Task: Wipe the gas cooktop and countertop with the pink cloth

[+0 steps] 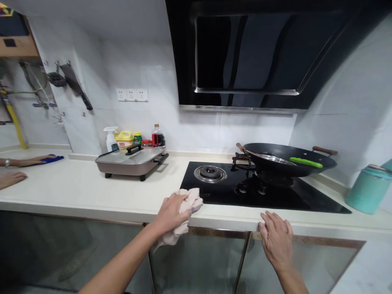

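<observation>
While L hand (173,212) grips cloth (193,199), R hand (277,240) rests open, apart.
Cloth's long axis slants twd hob's (252,197) near-L corner.

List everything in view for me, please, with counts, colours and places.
Counter: 1, cream, across the middle
Cupboard fronts: several, greyish, below counter
Hob: 1, black, set in counter
Wok: 1, black, on hob's right
Metal item: 1, silvery, in wok
Utensil handle: 1, green, in wok
Range hood: 1, black, above hob
Lidded pan: 1, brown, left of hob
Containers: 5, mixed colours, behind pan
Sockets: 3, white, above containers
Cleaver: 1, dark, hung left
Scourer: 1, black, beside cleaver
Wall box: 1, brown, top left
Hose: 1, yellow, far left
Canister: 1, teal, counter's right end
Rag: 1, blue, counter's left
Co-worker's hands: 2, bare, left; one on rag
Cloth: 1, pale pink, counter's front edge
Left hand: 1, bare, gripping cloth
Right hand: 1, bare, at counter's edge
</observation>
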### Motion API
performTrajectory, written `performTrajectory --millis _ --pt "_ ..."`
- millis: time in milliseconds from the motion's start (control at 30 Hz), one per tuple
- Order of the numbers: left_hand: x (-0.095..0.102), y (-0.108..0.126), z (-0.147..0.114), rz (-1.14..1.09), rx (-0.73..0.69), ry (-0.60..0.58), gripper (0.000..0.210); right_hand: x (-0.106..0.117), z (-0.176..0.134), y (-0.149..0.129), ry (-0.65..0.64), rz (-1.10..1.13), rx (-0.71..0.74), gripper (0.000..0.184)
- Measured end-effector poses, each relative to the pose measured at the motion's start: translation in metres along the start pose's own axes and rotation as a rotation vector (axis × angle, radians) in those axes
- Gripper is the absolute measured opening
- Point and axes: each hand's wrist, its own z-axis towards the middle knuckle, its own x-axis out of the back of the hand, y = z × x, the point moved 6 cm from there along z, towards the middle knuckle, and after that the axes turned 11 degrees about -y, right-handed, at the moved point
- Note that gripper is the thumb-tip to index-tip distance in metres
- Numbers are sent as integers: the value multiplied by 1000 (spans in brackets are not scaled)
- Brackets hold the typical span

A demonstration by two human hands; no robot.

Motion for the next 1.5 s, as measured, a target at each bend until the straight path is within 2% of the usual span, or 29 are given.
performTrajectory --millis 67,133,233,300,400,500,600,700,767,833,933,1033,1200,1267,1400,1500 --pt "4 -17 -6 45 62 35 50 2 0 -3 8 12 -9 43" --pt "6 -23 -10 77 92 106 42 2 0 -5 -5 33 -5 43" --pt "-2 -10 -11 96 79 229 33 4 3 -7 -12 61 -32 41" --pt "-15 15 -8 95 22 256 28 5 4 -9 11 71 -78 40" --pt "-42 70 4 67 -144 222 27 4 5 -9 50 85 -111 38" --pt "-73 132 23 44 -292 136 31 -2 3 -6 57 78 -74 36" --pt "-102 186 44 31 -387 50 46 -7 -2 1 78 37 -32 35" --pt "-119 219 60 27 -452 -3 55 -10 -5 7 93 -11 4 34" --pt "-123 224 64 28 -460 -28 53 -12 -6 10 91 -31 24 33" --pt "-121 217 61 35 -470 -10 51 -11 -6 11 101 -36 42 33" --pt "-109 188 47 62 -468 59 50 -8 -6 11 99 -15 74 35" --pt "-88 142 27 94 -394 108 43 -7 -5 12 64 21 62 38" --pt "-39 55 -8 147 -172 187 35 -3 -4 10 39 73 12 41" --pt "-27 32 -20 149 -146 205 35 -2 -4 8 36 83 11 42" --pt "-25 15 -38 178 -216 280 52 -1 -3 11 -4 128 -25 46" --pt "-36 9 -45 201 -153 386 63 -1 6 14 -44 179 -131 46"
